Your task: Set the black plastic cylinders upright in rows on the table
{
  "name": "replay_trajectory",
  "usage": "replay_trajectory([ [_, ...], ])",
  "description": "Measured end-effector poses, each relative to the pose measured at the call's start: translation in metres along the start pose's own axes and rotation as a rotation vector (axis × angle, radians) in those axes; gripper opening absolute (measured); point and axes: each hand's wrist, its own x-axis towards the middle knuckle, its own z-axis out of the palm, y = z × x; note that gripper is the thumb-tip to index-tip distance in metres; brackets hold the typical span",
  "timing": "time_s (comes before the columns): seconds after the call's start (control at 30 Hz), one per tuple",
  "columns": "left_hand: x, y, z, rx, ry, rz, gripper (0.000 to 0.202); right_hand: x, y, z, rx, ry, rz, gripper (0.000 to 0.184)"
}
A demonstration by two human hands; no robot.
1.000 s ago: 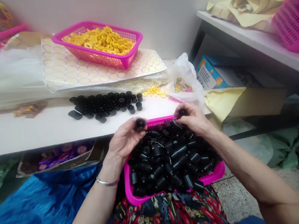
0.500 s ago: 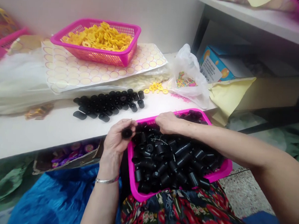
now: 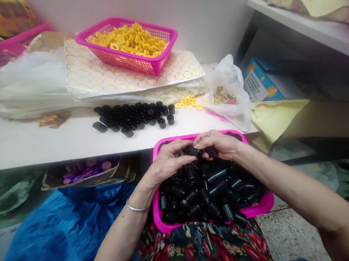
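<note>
Above the pink basket (image 3: 155, 207) on my lap, my two hands meet. My left hand (image 3: 168, 159) is closed on a black plastic cylinder (image 3: 191, 151), held sideways between thumb and fingers. Fingertips of my right hand (image 3: 217, 143) touch the end of that cylinder, and a second black cylinder (image 3: 211, 151) sits in its curled fingers. Many loose black cylinders (image 3: 215, 183) fill the basket below, some with holes in their ends. A thin pale thread lies near my fingers, partly hidden.
On the white table (image 3: 74, 144) stands a group of black cylinders (image 3: 134, 116). Behind are small yellow rings (image 3: 190, 103), a plastic bag of coloured beads (image 3: 228, 86), and a pink basket of yellow rings (image 3: 122, 57). A blue bag (image 3: 70, 226) lies at lower left.
My left hand has moved right over the basket with its cylinder. My right hand has come up out of the pile, now showing a cylinder, and meets the left. The view has shifted slightly.
</note>
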Motion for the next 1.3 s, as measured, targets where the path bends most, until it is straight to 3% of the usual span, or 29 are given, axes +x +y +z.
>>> replay_trajectory([
  [0.27,-0.007,0.003,0.002,-0.079,-0.017,-0.043,0.033,-0.002,0.002,0.016,0.024,-0.05,-0.006,0.019],
  [0.4,-0.005,0.004,0.0,-0.026,0.012,0.002,0.032,-0.002,0.001,0.018,-0.142,0.008,-0.066,0.021],
  [0.5,-0.001,0.002,-0.014,0.093,0.162,0.031,0.039,0.0,-0.004,0.017,-0.539,0.174,-0.155,0.016],
  [0.63,0.003,-0.008,-0.038,0.262,0.411,-0.109,0.032,0.01,-0.006,0.016,-1.299,0.251,-0.187,0.017],
  [0.7,0.004,-0.014,-0.044,0.342,0.403,-0.131,0.026,0.017,-0.003,0.017,-1.527,0.22,-0.175,0.022],
  [0.77,0.005,-0.019,-0.045,0.381,0.356,-0.086,0.02,0.021,-0.001,0.017,-1.605,0.176,-0.166,0.024],
  [0.9,0.003,-0.017,-0.04,0.352,0.379,0.017,0.018,0.019,-0.001,0.017,-1.435,0.18,-0.217,0.019],
  [0.97,0.0,-0.009,-0.036,0.298,0.317,0.096,0.028,0.016,-0.004,0.02,-1.122,0.18,-0.246,0.014],
  [1.03,-0.003,0.001,-0.029,0.274,0.18,0.174,0.039,0.013,-0.006,0.025,-0.729,0.147,-0.222,0.015],
  [1.13,-0.008,0.013,-0.018,0.321,0.054,0.236,0.036,0.013,-0.008,0.034,-0.333,0.092,-0.181,0.022],
  [1.23,-0.01,0.012,-0.013,0.324,0.089,0.243,0.028,0.013,-0.01,0.038,-0.219,0.037,-0.2,0.029],
  [1.3,-0.009,0.002,-0.021,0.268,0.221,0.235,0.029,0.011,-0.012,0.037,-0.224,0.046,-0.219,0.031],
])
